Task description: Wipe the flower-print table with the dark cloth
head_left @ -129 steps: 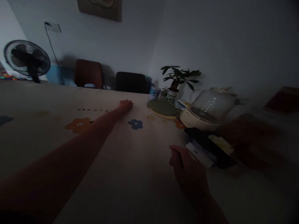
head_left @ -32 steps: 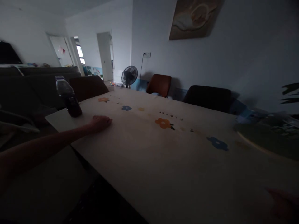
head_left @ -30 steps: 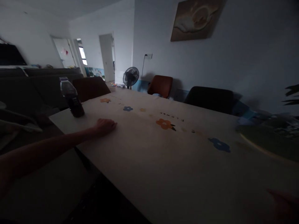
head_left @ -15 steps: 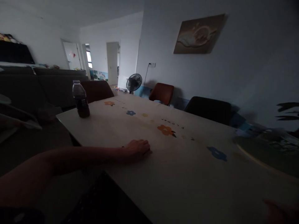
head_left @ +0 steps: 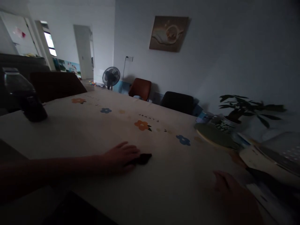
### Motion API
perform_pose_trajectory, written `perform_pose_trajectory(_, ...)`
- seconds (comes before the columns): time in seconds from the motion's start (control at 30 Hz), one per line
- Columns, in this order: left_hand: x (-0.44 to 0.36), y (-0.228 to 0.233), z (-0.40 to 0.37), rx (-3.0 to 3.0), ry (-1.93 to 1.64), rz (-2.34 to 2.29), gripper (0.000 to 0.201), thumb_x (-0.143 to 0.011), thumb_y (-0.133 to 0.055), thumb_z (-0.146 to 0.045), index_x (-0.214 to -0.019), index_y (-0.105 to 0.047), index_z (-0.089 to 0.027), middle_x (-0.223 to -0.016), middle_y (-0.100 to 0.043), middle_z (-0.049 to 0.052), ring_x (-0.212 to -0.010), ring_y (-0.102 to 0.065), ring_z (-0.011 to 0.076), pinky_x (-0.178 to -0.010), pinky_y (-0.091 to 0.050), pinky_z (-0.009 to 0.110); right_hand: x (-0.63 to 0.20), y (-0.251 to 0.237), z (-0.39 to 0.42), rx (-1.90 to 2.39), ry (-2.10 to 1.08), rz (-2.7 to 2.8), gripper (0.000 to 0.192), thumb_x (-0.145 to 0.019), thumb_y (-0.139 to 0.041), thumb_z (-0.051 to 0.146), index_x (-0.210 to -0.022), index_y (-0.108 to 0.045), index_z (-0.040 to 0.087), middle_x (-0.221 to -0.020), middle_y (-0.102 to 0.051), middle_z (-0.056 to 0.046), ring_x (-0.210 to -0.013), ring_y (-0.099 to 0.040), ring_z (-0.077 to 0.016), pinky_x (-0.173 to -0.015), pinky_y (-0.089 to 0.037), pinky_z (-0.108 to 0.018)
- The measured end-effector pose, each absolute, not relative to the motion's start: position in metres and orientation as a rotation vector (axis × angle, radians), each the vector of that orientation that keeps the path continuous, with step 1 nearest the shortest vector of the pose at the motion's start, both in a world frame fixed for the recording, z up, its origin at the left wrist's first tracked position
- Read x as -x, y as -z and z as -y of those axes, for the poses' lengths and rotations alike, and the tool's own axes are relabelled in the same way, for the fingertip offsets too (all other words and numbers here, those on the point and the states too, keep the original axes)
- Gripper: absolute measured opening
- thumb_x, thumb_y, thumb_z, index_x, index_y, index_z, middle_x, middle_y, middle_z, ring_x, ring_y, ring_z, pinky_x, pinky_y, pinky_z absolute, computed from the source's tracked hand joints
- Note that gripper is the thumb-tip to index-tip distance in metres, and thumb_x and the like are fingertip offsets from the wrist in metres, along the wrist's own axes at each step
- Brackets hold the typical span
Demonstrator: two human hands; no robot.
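Note:
My left hand (head_left: 122,158) lies on the flower-print tabletop (head_left: 110,134), its fingers closed over a small black object (head_left: 144,158). A dark, tapering end sticks out past the fingertips; its kind is too dim to make out. At the lower right is my right hand (head_left: 231,192), dim and slightly blurred. Its thumb and forefinger are curled in close together, and the other fingers are hidden, so whatever it may hold does not show.
A bottle of dark liquid (head_left: 30,100) stands on the left of the table. On the right are a round green mat (head_left: 214,136), a potted plant (head_left: 234,117) and a pale container (head_left: 264,165). Chairs (head_left: 140,87) line the far side, with a fan (head_left: 111,76) behind.
The view has swung to the right, bringing the plant and container into sight. More of my right hand shows now. A black object now shows at my left fingertips.

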State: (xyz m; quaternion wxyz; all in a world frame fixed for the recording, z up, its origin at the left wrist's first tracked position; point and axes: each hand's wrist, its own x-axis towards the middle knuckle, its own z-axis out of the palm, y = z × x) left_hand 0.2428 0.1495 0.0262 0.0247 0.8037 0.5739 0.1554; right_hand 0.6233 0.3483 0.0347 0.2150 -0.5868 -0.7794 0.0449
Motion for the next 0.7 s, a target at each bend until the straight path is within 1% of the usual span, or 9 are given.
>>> perform_pose_trajectory(0.13, -0.176, -0.019, -0.137, -2.12, -0.397, -2.309, 0.047, -0.095, -0.037, -0.042, -0.135, -0.055, -0.024, -0.144, -0.051, 0.009, -0.136, -0.043, 0.0258, -0.118, -0.023, 0.05, -0.621, -0.035, -0.346, 1.686, -0.278, 2.089, 0.048, -0.073, -0.035, 0.057, -0.091, -0.065, 0.025, -0.077, -0.07, -0.006, -0.068, -0.067, -0.028, -0.062, -0.048, -0.037)
perform_pose_trajectory(0.27, -0.097, -0.025, -0.132, -1.751, -0.261, -2.691, 0.053, -0.093, -0.033, -0.045, -0.134, -0.055, -0.019, -0.145, -0.049, 0.012, -0.135, -0.044, 0.0288, -0.115, -0.027, 0.05, -0.623, -0.03, -0.348, 1.697, -0.269, 2.082, 0.047, -0.074, -0.037, 0.058, -0.093, -0.066, 0.026, -0.085, -0.072, -0.007, -0.075, -0.069, -0.0292, -0.066, -0.05, -0.039)
perform_pose_trajectory(0.37, -0.048, -0.031, -0.132, -1.436, -0.243, -2.866, 0.06, -0.093, -0.027, -0.044, -0.138, -0.05, -0.013, -0.149, -0.042, 0.017, -0.136, -0.041, 0.0358, -0.113, -0.027, 0.056, -0.625, -0.024, -0.352, 1.645, -0.205, 2.096, 0.044, -0.076, -0.037, 0.056, -0.089, -0.067, 0.026, -0.088, -0.072, -0.008, -0.075, -0.069, -0.029, -0.064, -0.051, -0.038)
perform_pose_trajectory(0.43, -0.029, -0.032, -0.136, -1.307, -0.296, -2.903, 0.066, -0.093, -0.022, -0.041, -0.144, -0.041, -0.003, -0.151, -0.036, 0.023, -0.138, -0.037, 0.0396, -0.112, -0.029, 0.056, -0.625, -0.022, -0.353, 1.583, -0.176, 2.13, 0.042, -0.08, -0.037, 0.053, -0.089, -0.067, 0.026, -0.089, -0.073, -0.008, -0.075, -0.07, -0.0284, -0.062, -0.051, -0.037)
perform_pose_trajectory(0.47, -0.024, -0.032, -0.14, -1.3, -0.322, -2.893, 0.068, -0.093, -0.021, -0.04, -0.145, -0.037, 0.001, -0.15, -0.035, 0.026, -0.138, -0.037, 0.0393, -0.112, -0.031, 0.053, -0.625, -0.021, -0.353, 1.564, -0.168, 2.139, 0.042, -0.081, -0.037, 0.053, -0.09, -0.068, 0.026, -0.09, -0.073, -0.008, -0.076, -0.07, -0.0283, -0.062, -0.051, -0.037)
perform_pose_trajectory(0.5, -0.023, -0.031, -0.146, -1.333, -0.335, -2.866, 0.069, -0.092, -0.022, -0.039, -0.145, -0.036, 0.003, -0.149, -0.037, 0.026, -0.137, -0.039, 0.0371, -0.113, -0.032, 0.048, -0.624, -0.021, -0.353, 1.559, -0.166, 2.137, 0.042, -0.081, -0.037, 0.053, -0.09, -0.068, 0.026, -0.09, -0.074, -0.008, -0.077, -0.07, -0.0283, -0.063, -0.052, -0.037)
perform_pose_trajectory(0.57, -0.029, -0.028, -0.16, -1.415, -0.356, -2.783, 0.069, -0.089, -0.026, -0.038, -0.145, -0.036, 0.001, -0.148, -0.039, 0.022, -0.137, -0.041, 0.0316, -0.115, -0.032, 0.041, -0.622, -0.021, -0.352, 1.584, -0.176, 2.124, 0.044, -0.08, -0.036, 0.055, -0.09, -0.068, 0.027, -0.088, -0.074, -0.007, -0.076, -0.07, -0.0284, -0.064, -0.052, -0.037)
perform_pose_trajectory(0.6, -0.036, -0.026, -0.169, -1.451, -0.374, -2.73, 0.07, -0.088, -0.028, -0.038, -0.145, -0.038, 0.0, -0.15, -0.038, 0.021, -0.139, -0.039, 0.0304, -0.117, -0.03, 0.039, -0.621, -0.022, -0.352, 1.604, -0.177, 2.117, 0.045, -0.078, -0.036, 0.056, -0.09, -0.068, 0.027, -0.087, -0.074, -0.007, -0.075, -0.07, -0.0285, -0.063, -0.051, -0.037)
perform_pose_trajectory(0.7, -0.062, -0.025, -0.194, -1.536, -0.428, -2.564, 0.073, -0.081, -0.037, -0.039, -0.142, -0.042, -0.001, -0.153, -0.033, 0.021, -0.144, -0.031, 0.032, -0.12, -0.025, 0.043, -0.62, -0.022, -0.351, 1.633, -0.173, 2.114, 0.048, -0.076, -0.034, 0.057, -0.088, -0.068, 0.026, -0.087, -0.074, -0.007, -0.073, -0.07, -0.0286, -0.062, -0.05, -0.037)
